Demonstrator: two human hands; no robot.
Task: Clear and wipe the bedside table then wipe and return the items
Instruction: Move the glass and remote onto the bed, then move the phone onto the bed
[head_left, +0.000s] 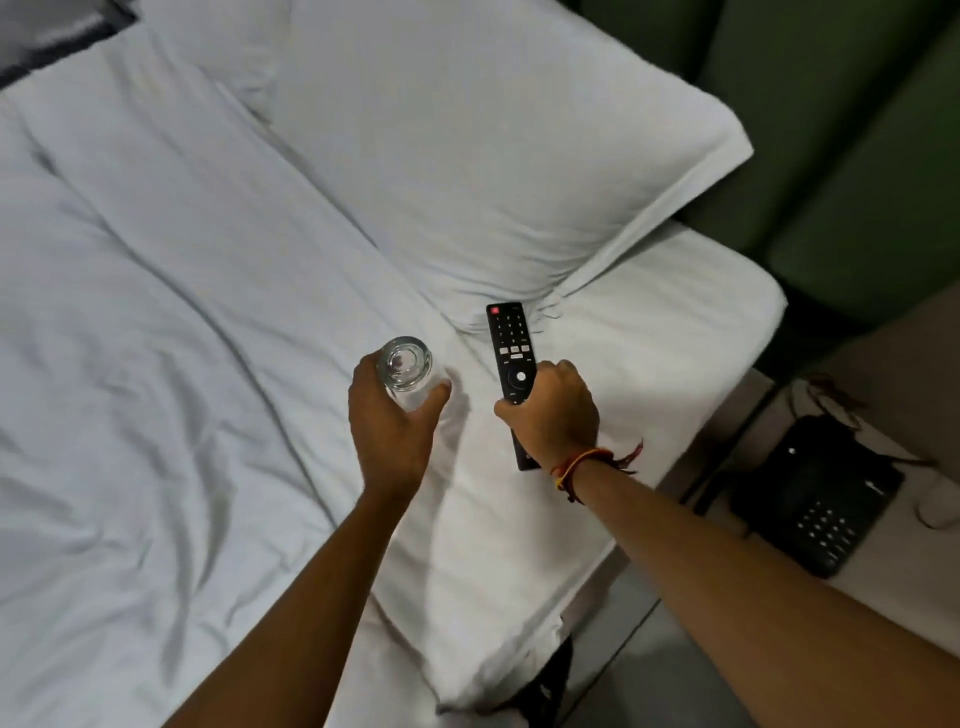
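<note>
Clearing underway: left hand (387, 415) grips drinking glass (405, 371), right hand (550, 410) grips TV remote (511, 358) over bed (208, 312); telephone (815, 499) remains on bedside table (883, 566); wiping seemingly pending.

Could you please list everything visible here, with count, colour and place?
Glass: one, clear, held over the bed, base toward the camera.
Remote control: one, black, held over the bed below the pillow.
Pillow: one, white, at the head of the bed.
Bed: one, white sheets, fills the left and centre.
Telephone: one, black, on the bedside table.
Bedside table: one, pale, at right.
Headboard: green, upper right.
Left hand: grip around the glass.
Right hand: grip around the remote control; thread bracelet on the wrist.
</note>
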